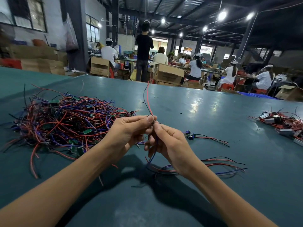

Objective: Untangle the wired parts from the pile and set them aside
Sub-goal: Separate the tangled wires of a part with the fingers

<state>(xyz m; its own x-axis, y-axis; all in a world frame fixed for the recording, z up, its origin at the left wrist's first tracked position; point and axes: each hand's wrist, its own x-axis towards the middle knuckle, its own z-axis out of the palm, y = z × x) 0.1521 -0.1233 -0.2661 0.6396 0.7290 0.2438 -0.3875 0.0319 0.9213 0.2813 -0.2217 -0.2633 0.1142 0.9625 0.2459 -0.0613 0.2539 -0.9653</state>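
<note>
Raised together over the green table (205, 122). Pinching the wired part (148, 102) between thumb and forefinger of the left hand (129, 131), red and black leads upright; curling right hand (168, 145) fingers (150, 139) round its lower wires. Cannot tell the part's body, hidden behind fingertips. Counting: one tangled pile (65, 122) left, one set-aside part (190, 136) just right, one loose wire bunch (218, 164) near right, one heap (282, 123) cut off at the right edge.

Mostly buried in the pile (65, 125): green boards (86, 131), number not tellable. Just right of the pile, hidden between the fingertips of the left hand (129, 130) and right hand (168, 143): body of the pinched wired part (148, 102). Far right of the pile, cut by the frame edge: cluster of metal-cased parts (282, 123).
</note>
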